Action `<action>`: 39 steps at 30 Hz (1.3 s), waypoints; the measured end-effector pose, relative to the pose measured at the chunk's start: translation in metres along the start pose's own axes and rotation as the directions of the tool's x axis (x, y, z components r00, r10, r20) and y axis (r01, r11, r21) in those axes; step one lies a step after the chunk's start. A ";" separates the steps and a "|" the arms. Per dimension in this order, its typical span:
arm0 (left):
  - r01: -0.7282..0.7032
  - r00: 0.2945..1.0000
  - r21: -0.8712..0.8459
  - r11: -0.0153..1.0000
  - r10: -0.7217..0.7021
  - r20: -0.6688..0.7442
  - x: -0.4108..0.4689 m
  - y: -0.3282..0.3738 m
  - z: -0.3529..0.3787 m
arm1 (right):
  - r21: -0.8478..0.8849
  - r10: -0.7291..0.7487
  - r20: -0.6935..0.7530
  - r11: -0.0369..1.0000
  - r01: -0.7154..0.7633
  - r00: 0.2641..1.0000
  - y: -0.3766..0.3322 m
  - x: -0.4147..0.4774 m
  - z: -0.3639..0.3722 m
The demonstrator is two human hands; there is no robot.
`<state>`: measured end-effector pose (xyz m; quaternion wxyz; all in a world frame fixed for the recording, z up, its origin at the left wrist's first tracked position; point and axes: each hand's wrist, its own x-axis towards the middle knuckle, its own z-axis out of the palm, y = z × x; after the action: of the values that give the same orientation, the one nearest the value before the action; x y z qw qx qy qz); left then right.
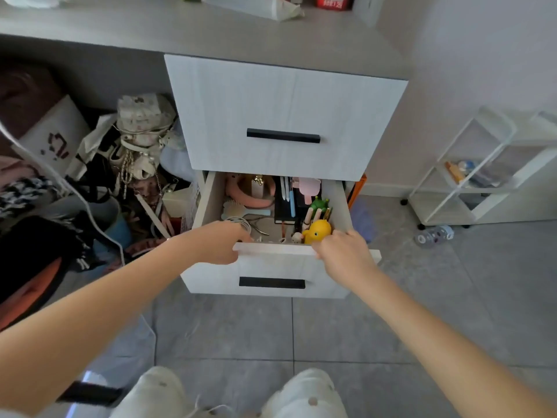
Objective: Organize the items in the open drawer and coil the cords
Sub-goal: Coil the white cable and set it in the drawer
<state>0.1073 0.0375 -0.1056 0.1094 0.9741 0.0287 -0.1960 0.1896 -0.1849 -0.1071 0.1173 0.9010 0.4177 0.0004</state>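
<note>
a person leans over an open drawer (271, 263), the lower of two in a pale cabinet under a grey desk top (120, 25); the left hand (221, 242) sits at the drawer's front edge with its fingers reaching inside, just beside a coiled white cord (241, 221) at the front left corner; whether those fingers hold anything cannot be told, as the back of the hand hides them; the right hand (340, 251) grips the top edge of the drawer front, fingers curled over it next to a yellow duck toy (316, 232); inside lie a light blue hairbrush (245, 212), a pair of metal nippers (259, 220), a pink headband (241, 191) at the back, a black notebook (284, 208) with pens on it and a green figure (319, 203); the upper drawer (283, 101) is closed; a heap of bags and straps (141, 140) fills the space under the desk to the left; a white wheeled cart (482, 182) stands by the wall to the right, a plastic bottle (434, 235) lying on the grey tiled floor (301, 327) near it
</note>
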 end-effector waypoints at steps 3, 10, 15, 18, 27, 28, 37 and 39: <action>-0.007 1.000 0.023 1.000 0.007 0.006 0.022 -0.013 -0.009 | 0.075 0.012 -0.003 0.997 -0.012 1.000 0.012 0.021 0.004; -0.118 0.931 -0.220 0.968 0.031 -0.364 0.042 -0.017 -0.016 | 0.200 0.071 -0.184 0.979 -0.033 0.980 0.033 0.069 0.018; 0.205 0.969 -0.823 0.531 -0.229 0.093 0.062 -0.008 -0.015 | 0.237 0.134 -0.141 0.967 -0.098 0.981 0.033 0.093 0.016; 0.384 0.870 -0.913 -0.133 -0.279 0.407 0.079 -0.008 -0.029 | 0.312 0.115 -0.062 0.946 -0.090 0.991 0.029 0.101 0.012; 0.471 0.824 -0.882 -0.027 -0.343 0.450 0.106 -0.015 -0.063 | 0.339 0.072 0.301 0.924 -0.177 0.951 0.033 0.132 -0.009; 0.483 0.817 -0.875 -0.019 -0.349 0.459 0.111 -0.016 -0.065 | 0.338 0.063 0.308 0.925 -0.172 0.949 0.035 0.135 -0.009; 0.480 0.855 -0.843 0.241 -0.343 0.389 0.141 -0.031 -0.065 | 0.328 0.027 0.331 0.934 -0.141 0.943 0.045 0.160 0.002; 0.465 0.869 -0.827 0.317 -0.340 0.359 0.142 -0.028 -0.066 | 0.337 0.021 0.358 0.929 -0.150 0.933 0.048 0.160 0.002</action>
<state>0.2603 0.0814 -0.1068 0.5567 0.7116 0.3626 -0.2284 0.3300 -0.0951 -0.1148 0.0229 0.9104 0.3430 -0.2302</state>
